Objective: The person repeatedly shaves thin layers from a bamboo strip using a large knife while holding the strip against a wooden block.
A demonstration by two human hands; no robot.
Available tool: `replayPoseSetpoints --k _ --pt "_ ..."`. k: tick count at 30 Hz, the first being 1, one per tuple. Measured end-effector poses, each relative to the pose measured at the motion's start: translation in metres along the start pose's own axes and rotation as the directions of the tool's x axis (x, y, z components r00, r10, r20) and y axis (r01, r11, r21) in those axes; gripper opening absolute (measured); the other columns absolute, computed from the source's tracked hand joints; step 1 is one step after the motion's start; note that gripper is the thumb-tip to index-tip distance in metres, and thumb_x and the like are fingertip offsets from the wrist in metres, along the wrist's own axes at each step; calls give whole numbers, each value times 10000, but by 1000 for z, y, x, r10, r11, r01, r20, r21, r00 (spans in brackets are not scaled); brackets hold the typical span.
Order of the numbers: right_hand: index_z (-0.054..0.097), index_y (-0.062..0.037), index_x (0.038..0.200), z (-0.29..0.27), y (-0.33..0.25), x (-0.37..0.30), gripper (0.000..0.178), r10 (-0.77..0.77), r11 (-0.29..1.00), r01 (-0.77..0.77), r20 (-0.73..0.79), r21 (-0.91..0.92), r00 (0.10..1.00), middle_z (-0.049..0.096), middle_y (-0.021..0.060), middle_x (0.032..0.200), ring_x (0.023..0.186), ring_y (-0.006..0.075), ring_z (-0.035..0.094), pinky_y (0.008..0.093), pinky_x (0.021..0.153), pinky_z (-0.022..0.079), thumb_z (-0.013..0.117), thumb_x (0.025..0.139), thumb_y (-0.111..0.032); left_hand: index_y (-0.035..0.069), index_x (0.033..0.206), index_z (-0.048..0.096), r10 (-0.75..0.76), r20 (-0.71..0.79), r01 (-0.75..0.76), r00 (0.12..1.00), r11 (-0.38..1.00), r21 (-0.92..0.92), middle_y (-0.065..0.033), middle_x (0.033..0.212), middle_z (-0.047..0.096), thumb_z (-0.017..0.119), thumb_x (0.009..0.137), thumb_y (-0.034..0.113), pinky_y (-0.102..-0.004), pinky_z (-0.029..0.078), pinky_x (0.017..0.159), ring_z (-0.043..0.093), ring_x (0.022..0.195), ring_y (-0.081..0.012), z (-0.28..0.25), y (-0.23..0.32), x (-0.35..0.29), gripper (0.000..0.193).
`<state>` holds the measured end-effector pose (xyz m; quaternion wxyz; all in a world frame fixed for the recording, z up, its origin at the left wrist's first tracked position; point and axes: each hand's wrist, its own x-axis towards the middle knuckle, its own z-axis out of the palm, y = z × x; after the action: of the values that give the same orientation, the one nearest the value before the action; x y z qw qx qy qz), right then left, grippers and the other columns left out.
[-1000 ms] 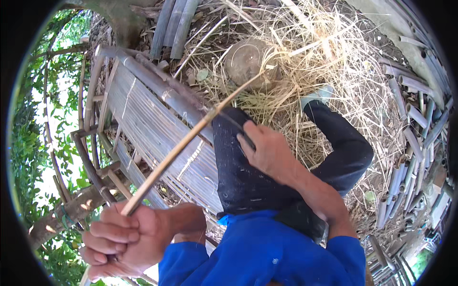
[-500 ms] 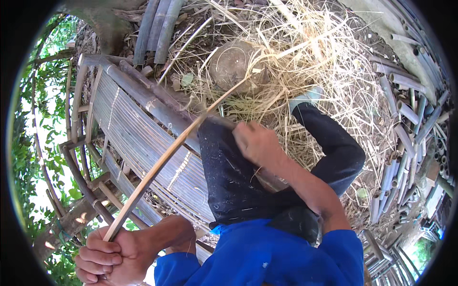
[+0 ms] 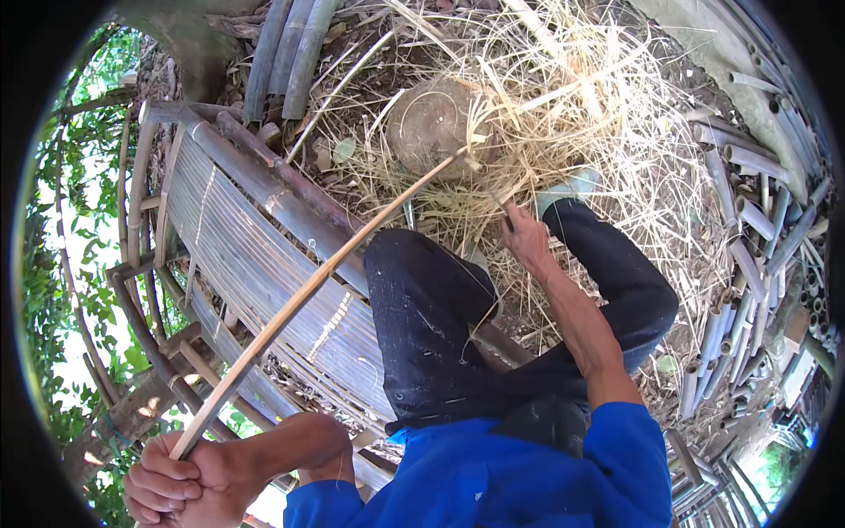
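My left hand [image 3: 189, 480], low on the left, is wrapped round the near end of a long, slender bamboo strip [image 3: 304, 295]. The strip slants up and away past my knee to a round wooden block [image 3: 429, 126], where its far end lies at the block's near edge. My right hand [image 3: 528, 239] is closed on the dark handle of a knife [image 3: 508, 218]. Its thin blade points toward the strip's far end and is hard to make out against the shavings; whether it touches the strip I cannot tell.
Pale shavings [image 3: 607, 106] heap up beyond and right of the block, around my foot. A slatted bamboo bench [image 3: 255, 238] stands close on my left. Several bamboo poles [image 3: 290, 62] lie at the far left. More cut bamboo pieces [image 3: 757, 211] are stacked along the right.
My right hand with the knife has swung away and to the right, from beside my knee to near the strip's far end. My left hand and the strip have shifted slightly left and down.
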<state>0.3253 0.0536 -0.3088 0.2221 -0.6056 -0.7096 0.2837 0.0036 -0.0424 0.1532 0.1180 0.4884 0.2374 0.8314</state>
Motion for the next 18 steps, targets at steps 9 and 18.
replayPoseSetpoints --k 9,18 --pt "517 -39 1037 -91 -169 -73 231 250 933 -307 272 190 929 631 256 739 740 459 658 522 601 482 642 938 -207 105 840 492 -111 -87 96 990 983 -159 -8 672 412 444 1003 452 -304 252 477 290 490 -128 29 54 10 387" --pt "592 -35 1043 -216 -352 -181 224 -326 892 297 30 341 945 595 145 745 624 303 647 407 544 534 712 905 -164 50 1072 522 33 117 -17 993 991 -131 6 636 447 469 1038 524 -281 331 409 379 400 -118 38 120 -39 478"
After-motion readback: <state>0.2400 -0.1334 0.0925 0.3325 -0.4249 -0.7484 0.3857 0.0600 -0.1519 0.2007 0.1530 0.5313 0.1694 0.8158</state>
